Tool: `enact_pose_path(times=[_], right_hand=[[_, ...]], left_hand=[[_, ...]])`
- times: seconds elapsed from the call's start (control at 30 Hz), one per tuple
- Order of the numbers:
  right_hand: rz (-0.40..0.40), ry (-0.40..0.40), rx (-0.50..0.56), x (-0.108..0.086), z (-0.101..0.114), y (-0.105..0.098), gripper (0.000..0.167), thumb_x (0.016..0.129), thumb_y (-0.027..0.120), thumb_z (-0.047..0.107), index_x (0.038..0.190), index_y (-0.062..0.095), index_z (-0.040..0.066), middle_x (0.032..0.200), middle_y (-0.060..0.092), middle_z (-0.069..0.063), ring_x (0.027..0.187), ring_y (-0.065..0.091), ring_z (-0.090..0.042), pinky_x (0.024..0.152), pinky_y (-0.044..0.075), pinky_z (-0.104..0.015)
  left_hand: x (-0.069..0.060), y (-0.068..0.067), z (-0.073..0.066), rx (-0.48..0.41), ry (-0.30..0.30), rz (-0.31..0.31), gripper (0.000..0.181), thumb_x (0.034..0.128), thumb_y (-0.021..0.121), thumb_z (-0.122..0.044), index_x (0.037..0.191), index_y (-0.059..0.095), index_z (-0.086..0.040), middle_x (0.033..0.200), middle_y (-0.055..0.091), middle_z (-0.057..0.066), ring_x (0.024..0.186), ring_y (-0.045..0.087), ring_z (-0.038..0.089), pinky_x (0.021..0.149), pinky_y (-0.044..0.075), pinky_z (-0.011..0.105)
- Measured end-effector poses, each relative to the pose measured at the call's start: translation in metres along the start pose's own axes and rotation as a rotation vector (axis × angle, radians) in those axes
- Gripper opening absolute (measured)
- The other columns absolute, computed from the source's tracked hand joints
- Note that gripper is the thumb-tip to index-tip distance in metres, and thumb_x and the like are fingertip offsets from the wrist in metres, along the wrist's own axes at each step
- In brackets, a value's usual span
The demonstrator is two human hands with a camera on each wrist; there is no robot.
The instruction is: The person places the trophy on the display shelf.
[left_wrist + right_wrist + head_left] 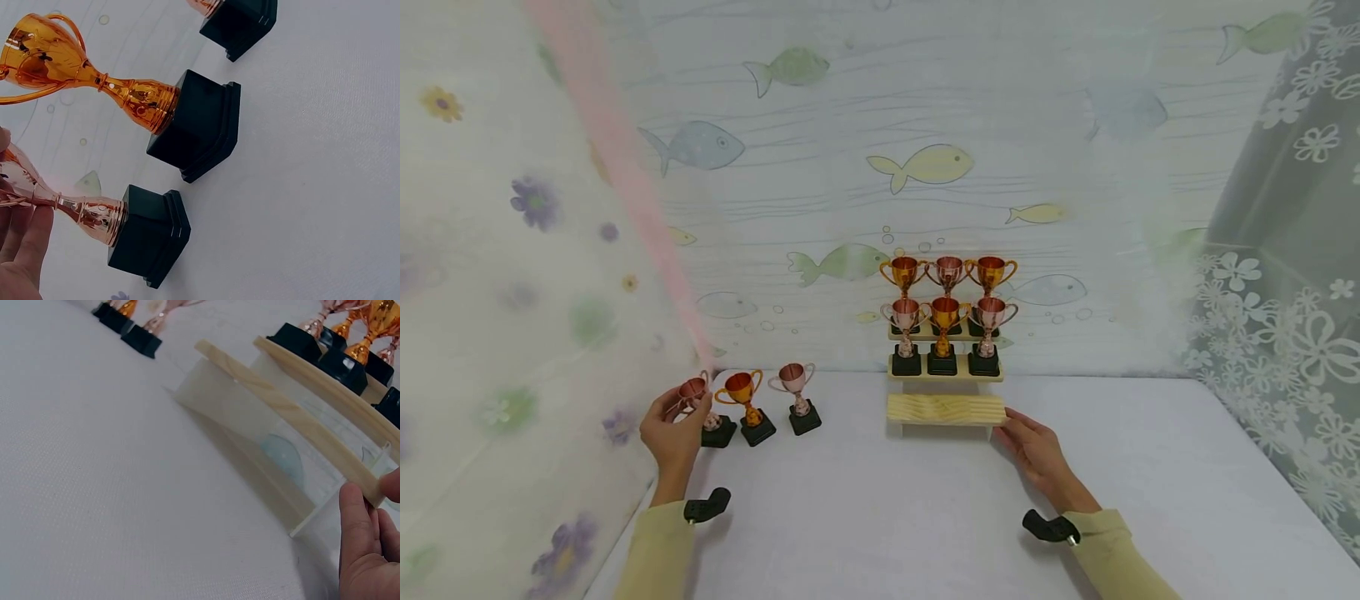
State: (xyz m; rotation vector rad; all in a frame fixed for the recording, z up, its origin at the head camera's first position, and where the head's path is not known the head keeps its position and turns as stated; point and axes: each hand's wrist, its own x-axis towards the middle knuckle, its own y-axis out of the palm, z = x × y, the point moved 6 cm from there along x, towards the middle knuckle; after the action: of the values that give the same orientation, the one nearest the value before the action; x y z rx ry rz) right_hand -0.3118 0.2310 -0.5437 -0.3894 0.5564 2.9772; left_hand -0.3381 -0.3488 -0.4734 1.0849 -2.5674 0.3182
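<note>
At the left, my left hand (pixel 673 437) holds a small pink-gold trophy (pixel 153 234) by its cup, thumb and fingers around the bowl. The trophy's black base appears to be at the table's surface. Just right of it stands a gold trophy (pixel 745 408), followed by another pink-gold trophy (pixel 801 408). My right hand (pixel 1037 458) pinches the right end of the bare lowest wooden step (pixel 946 409) of a tiered display stand, as the right wrist view also shows. The two upper steps carry rows of gold and pink-gold trophies (pixel 943 333).
A white cloth (pixel 880 517) covers the table. Behind it hangs a fish-patterned sheet (pixel 1000 100), and a flowered sheet (pixel 490 292) closes the left side. White lace (pixel 1300 333) hangs at the right. Clear side panels (pixel 312 515) support the stand's steps.
</note>
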Motion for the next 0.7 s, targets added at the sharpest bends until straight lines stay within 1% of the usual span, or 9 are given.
enact_pose_path(times=[0.07, 0.13, 0.27, 0.33, 0.43, 0.57, 0.7], right_hand=[[0.0, -0.001, 0.003, 0.001, 0.0, 0.0, 0.055, 0.108, 0.046, 0.009, 0.157, 0.025, -0.007, 0.149, 0.042, -0.017, 0.102, 0.065, 0.002, 0.103, 0.05, -0.022], [0.0, 0.0, -0.001, 0.001, 0.0, 0.0, 0.055, 0.108, 0.045, 0.009, 0.157, 0.025, -0.008, 0.15, 0.042, -0.017, 0.102, 0.065, 0.002, 0.103, 0.05, -0.021], [0.004, -0.003, -0.001, 0.001, 0.0, 0.002, 0.056, 0.108, 0.045, 0.009, 0.157, 0.024, -0.008, 0.155, 0.036, -0.021, 0.101, 0.065, 0.002, 0.103, 0.05, -0.021], [0.005, -0.002, 0.008, 0.001, 0.001, 0.003, 0.056, 0.108, 0.045, 0.009, 0.157, 0.024, -0.008, 0.157, 0.033, -0.022, 0.101, 0.065, 0.002, 0.103, 0.05, -0.022], [0.008, -0.001, 0.005, 0.001, 0.001, 0.003, 0.056, 0.108, 0.044, 0.009, 0.157, 0.022, -0.008, 0.159, 0.03, -0.023, 0.101, 0.065, 0.003, 0.104, 0.049, -0.021], [0.007, -0.003, 0.007, 0.001, 0.001, 0.002, 0.055, 0.109, 0.043, 0.009, 0.157, 0.023, -0.008, 0.158, 0.031, -0.022, 0.101, 0.065, 0.003, 0.104, 0.049, -0.021], [0.009, -0.003, 0.013, 0.001, 0.001, 0.001, 0.055, 0.108, 0.044, 0.009, 0.157, 0.023, -0.008, 0.153, 0.037, -0.02, 0.101, 0.065, 0.002, 0.104, 0.049, -0.021]], left_hand=[[0.001, 0.001, 0.001, 0.005, -0.003, -0.001, 0.05, 0.0795, 0.088, -0.013, 0.122, 0.068, 0.004, 0.107, 0.064, -0.006, 0.09, 0.059, -0.003, 0.07, 0.05, 0.002], [0.001, 0.001, 0.001, 0.008, -0.002, 0.002, 0.05, 0.0797, 0.088, -0.013, 0.122, 0.067, 0.003, 0.105, 0.062, -0.01, 0.09, 0.059, -0.003, 0.07, 0.049, 0.002], [0.002, 0.0, -0.001, -0.007, 0.011, 0.02, 0.048, 0.0797, 0.087, -0.01, 0.121, 0.067, 0.005, 0.106, 0.062, -0.006, 0.09, 0.059, -0.001, 0.07, 0.05, 0.003], [0.005, -0.001, -0.003, 0.002, 0.017, 0.024, 0.048, 0.0794, 0.087, -0.009, 0.122, 0.067, 0.005, 0.106, 0.062, -0.005, 0.09, 0.059, -0.001, 0.07, 0.049, 0.003], [0.009, -0.004, -0.008, 0.013, 0.017, 0.026, 0.049, 0.0792, 0.087, -0.009, 0.122, 0.067, 0.004, 0.106, 0.062, -0.006, 0.091, 0.059, -0.002, 0.071, 0.049, 0.003], [0.012, -0.011, -0.016, -0.006, 0.015, 0.021, 0.049, 0.0793, 0.086, -0.007, 0.123, 0.066, 0.003, 0.103, 0.06, -0.012, 0.091, 0.059, -0.002, 0.07, 0.049, 0.003], [0.015, -0.018, -0.025, -0.009, 0.021, 0.016, 0.05, 0.0803, 0.084, -0.006, 0.125, 0.064, 0.005, 0.102, 0.059, -0.014, 0.091, 0.058, -0.002, 0.071, 0.049, 0.004]])
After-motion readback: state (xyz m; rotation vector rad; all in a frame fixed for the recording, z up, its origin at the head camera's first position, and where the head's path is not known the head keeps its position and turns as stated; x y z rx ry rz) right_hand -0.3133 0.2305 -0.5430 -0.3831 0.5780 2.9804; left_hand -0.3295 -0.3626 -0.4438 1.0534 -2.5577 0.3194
